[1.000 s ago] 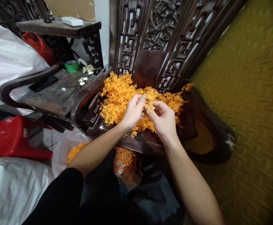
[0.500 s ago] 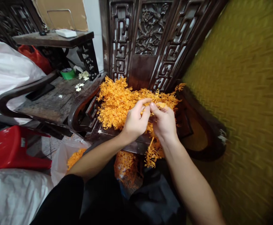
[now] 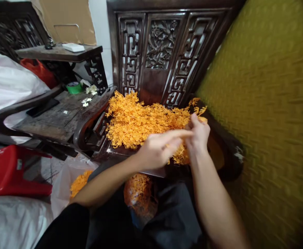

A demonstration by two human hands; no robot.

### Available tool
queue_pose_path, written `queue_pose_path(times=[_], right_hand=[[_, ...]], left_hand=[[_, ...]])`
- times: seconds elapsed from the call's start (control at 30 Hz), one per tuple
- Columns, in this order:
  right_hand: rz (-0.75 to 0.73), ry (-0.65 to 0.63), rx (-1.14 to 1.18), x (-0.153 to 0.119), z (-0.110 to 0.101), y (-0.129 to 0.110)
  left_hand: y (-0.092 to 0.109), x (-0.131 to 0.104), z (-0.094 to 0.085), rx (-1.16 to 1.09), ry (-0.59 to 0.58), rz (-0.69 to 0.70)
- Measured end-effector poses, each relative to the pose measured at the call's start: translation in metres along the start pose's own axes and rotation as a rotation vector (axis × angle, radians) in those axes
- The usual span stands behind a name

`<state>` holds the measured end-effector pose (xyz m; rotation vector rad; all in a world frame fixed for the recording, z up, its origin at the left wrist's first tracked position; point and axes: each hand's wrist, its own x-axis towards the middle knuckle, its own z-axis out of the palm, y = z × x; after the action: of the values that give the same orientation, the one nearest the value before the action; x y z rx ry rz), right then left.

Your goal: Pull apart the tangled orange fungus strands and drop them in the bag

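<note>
A heap of orange, frilly plastic-looking sprigs (image 3: 130, 121) covers much of the dark wooden chair seat (image 3: 117, 151). My right hand (image 3: 198, 133) is closed on an orange sprig (image 3: 200, 111), whose curled tips stick out above the fingers, at the heap's right end. Reaching across in front of the heap, my left hand (image 3: 161, 147) is blurred by motion, its fingertips close to the right hand. Whether the left fingers pinch anything is too smeared to tell.
A clear bag of orange pieces (image 3: 80, 183) stands lower left, near a red stool (image 3: 8, 173). Another orange-filled bag (image 3: 139, 197) is below the seat. Green tape (image 3: 74, 88) lies on the left chair. A yellow woven surface (image 3: 265, 103) rises at right.
My right hand has moved right with the orange sprig. The left hand has shifted slightly right and down, away from the pinch near the other hand. Dangling orange strands have moved from the seat's front edge.
</note>
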<state>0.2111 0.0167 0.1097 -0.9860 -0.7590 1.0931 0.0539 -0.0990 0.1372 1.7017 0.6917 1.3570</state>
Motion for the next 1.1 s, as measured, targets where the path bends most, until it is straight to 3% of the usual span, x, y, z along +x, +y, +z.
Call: queue_pose_path(times=[0.1,0.2,0.37,0.5,0.6,0.73,0.87,0.97,1.1], right_hand=[[0.001,-0.310,-0.027,-0.020,0.001,-0.005],[0.030,-0.497,-0.060,-0.045,0.007,-0.008],[0.050,-0.567,-0.131,-0.052,0.007,-0.007],[-0.215,-0.523,-0.460,-0.052,0.007,-0.006],[-0.417,-0.493,-0.709,-0.055,0.010,-0.007],[-0.499,-0.492,-0.778,-0.057,0.013,-0.005],[-0.501,-0.531,-0.748,-0.058,0.016,-0.002],[-0.431,-0.558,-0.587,-0.064,0.020,-0.003],[-0.320,-0.516,-0.353,-0.074,0.025,-0.010]], left_hand=[[-0.019,0.019,-0.018,-0.419,0.233,-0.171],[-0.025,0.032,-0.038,-0.701,0.368,-0.202],[-0.024,0.032,-0.047,-0.915,0.343,-0.337],[-0.038,0.031,-0.050,-0.973,0.303,-0.425],[-0.045,0.030,-0.054,-0.901,0.272,-0.464],[-0.044,0.026,-0.053,-0.657,0.270,-0.506],[-0.041,0.020,-0.048,-0.215,0.320,-0.310],[-0.039,0.017,-0.049,0.076,0.379,-0.159],[-0.034,0.015,-0.054,0.130,0.297,-0.039]])
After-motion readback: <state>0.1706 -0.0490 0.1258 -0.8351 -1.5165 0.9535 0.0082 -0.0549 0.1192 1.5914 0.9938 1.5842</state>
